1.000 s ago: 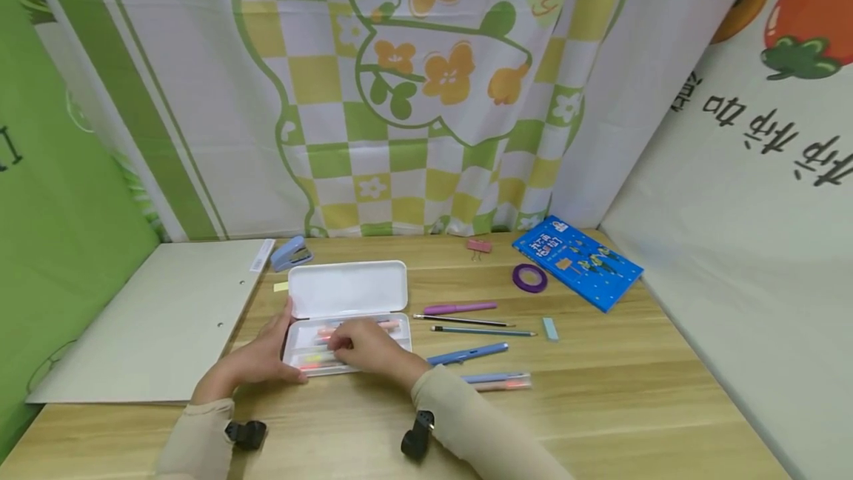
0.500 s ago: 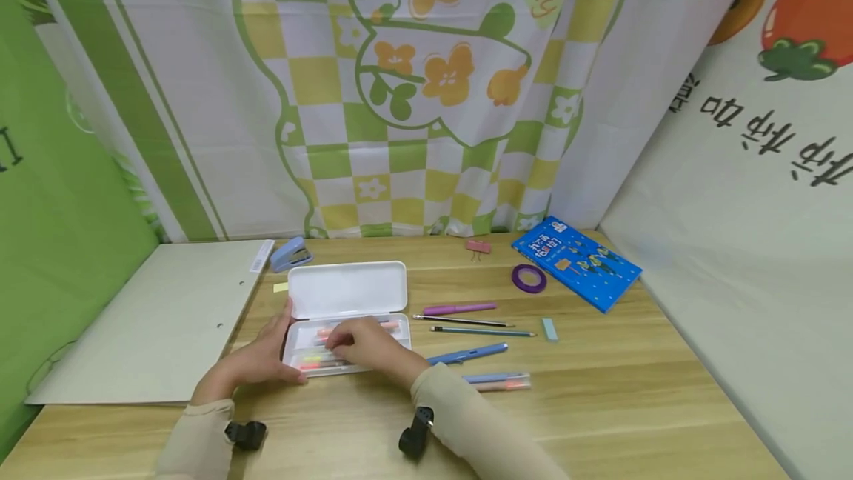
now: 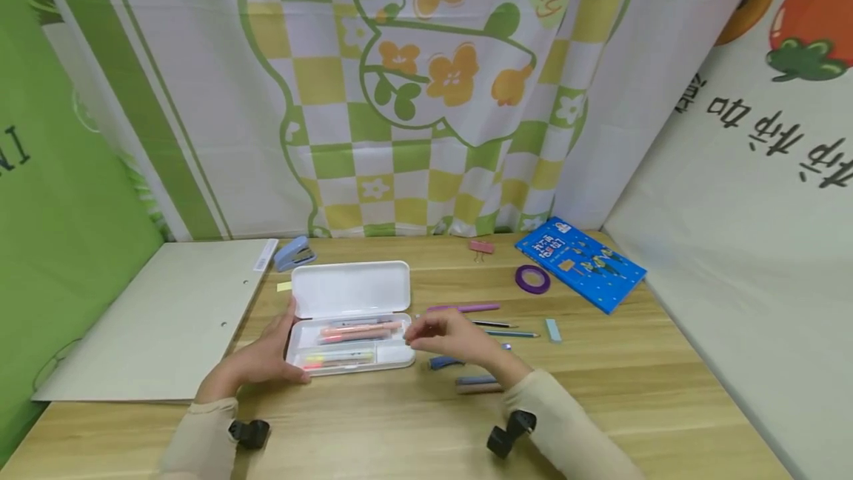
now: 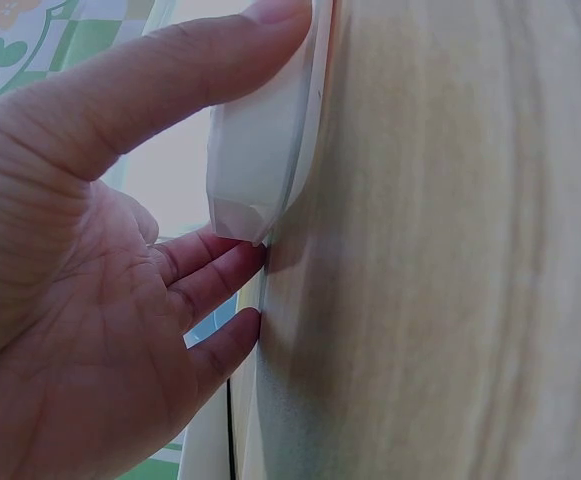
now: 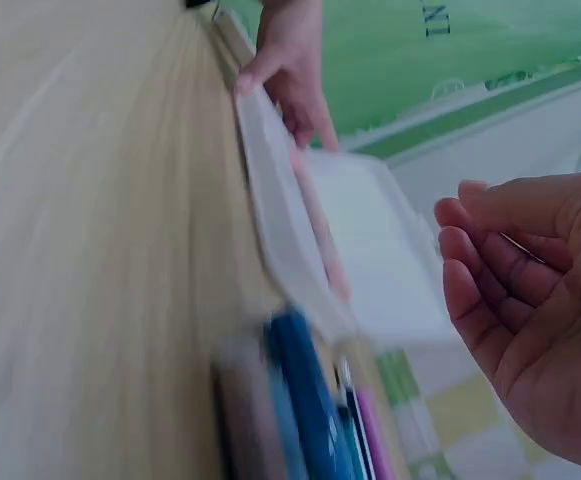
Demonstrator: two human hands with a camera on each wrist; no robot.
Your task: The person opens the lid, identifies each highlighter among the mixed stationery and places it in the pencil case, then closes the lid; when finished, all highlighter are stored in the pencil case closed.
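Observation:
A white pencil case point(image 3: 351, 289) lies with its lid folded back. Pink pens point(image 3: 360, 332) fill its rear part, and pale sticks with yellow and pink ends point(image 3: 338, 358) lie in the front part. My left hand point(image 3: 263, 354) holds the case's left end, thumb at the front corner and fingers along the side. Just off the right end is my right hand point(image 3: 460, 335), fingers loosely curled with nothing visible between them. Beneath and around it lie a blue pen point(image 3: 445, 363), two capped pens point(image 3: 478, 387), a purple pen point(image 3: 474, 308) and two pencils point(image 3: 513, 333), partly hidden.
Behind the case stand a blue stapler point(image 3: 293, 252) and a yellow sticky strip point(image 3: 283, 287). A large grey board point(image 3: 160, 317) covers the left. Towards the right are a pink binder clip point(image 3: 481, 247), purple tape roll point(image 3: 532, 279), blue book point(image 3: 583, 264) and light-blue eraser-like block point(image 3: 553, 330).
My right hand has come out of the pencil case and moved right, uncovering the pens inside and passing over the loose pens. The left hand stays on the case.

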